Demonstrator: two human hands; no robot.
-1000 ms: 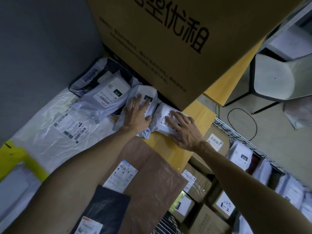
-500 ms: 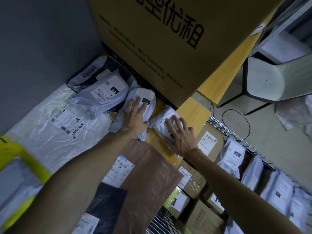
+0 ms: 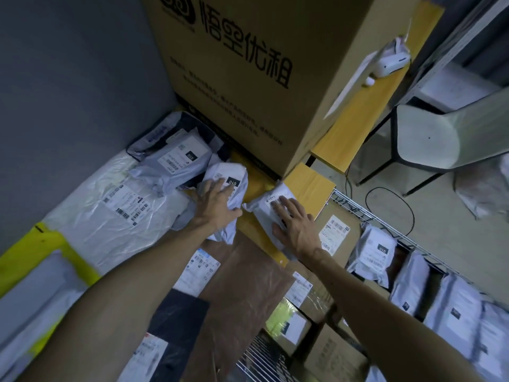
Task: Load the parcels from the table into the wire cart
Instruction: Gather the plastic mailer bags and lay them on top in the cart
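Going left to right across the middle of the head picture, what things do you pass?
big white plastic parcel → left hand → right hand → wire cart → grey chair

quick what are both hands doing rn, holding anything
Left hand: open, fingers spread flat on the grey mailer.
Right hand: open, fingers straight, resting on the small white parcel.

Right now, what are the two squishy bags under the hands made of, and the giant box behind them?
Left parcel, under the left hand: likely thin plastic film, pale grey, crinkled, faintly glossy. Right parcel, under the right hand: seemingly the same, wrinkled and soft. Big box: brown cardboard, matte, with stiff straight edges and printed lettering.
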